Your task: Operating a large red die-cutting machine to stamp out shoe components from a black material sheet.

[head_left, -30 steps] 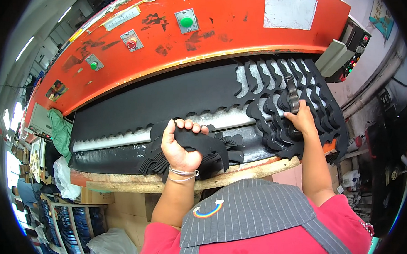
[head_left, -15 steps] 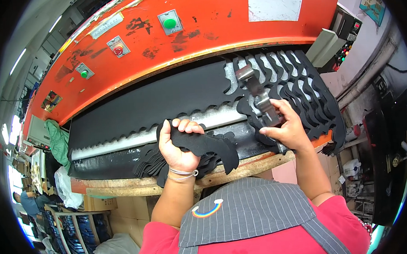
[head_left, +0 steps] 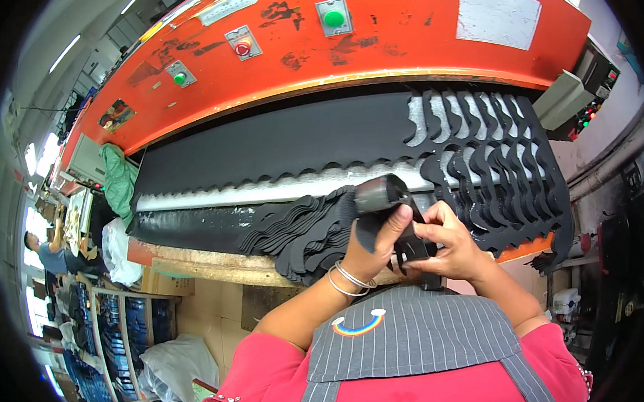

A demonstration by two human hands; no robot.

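Close in front of my chest, my two hands meet at a dark, shiny metal cutting die point(head_left: 383, 193). My left hand point(head_left: 371, 260) is closed round its left side, thumb across it, with black foam-like material beside the palm. My right hand point(head_left: 453, 242) grips the die's right side with bent fingers; the fingertips are partly hidden. To the left of my hands, a fanned pile of wavy black cut pieces point(head_left: 302, 230) lies on the bench's front edge. Beyond them is a black sheet point(head_left: 276, 142) with a scalloped cut edge.
Rows of curved cut-outs point(head_left: 489, 172) fill the sheet's right end. Behind it stands an orange machine front point(head_left: 401, 46) with a green button point(head_left: 334, 19) and a red button point(head_left: 243, 48). A wooden edge point(head_left: 202, 262) runs along the front. A person point(head_left: 47, 245) is at far left.
The die has come from over the cut-outs toward my chest, between both hands. The black pieces my left hand gripped now lie mostly in the pile. The view has shifted.
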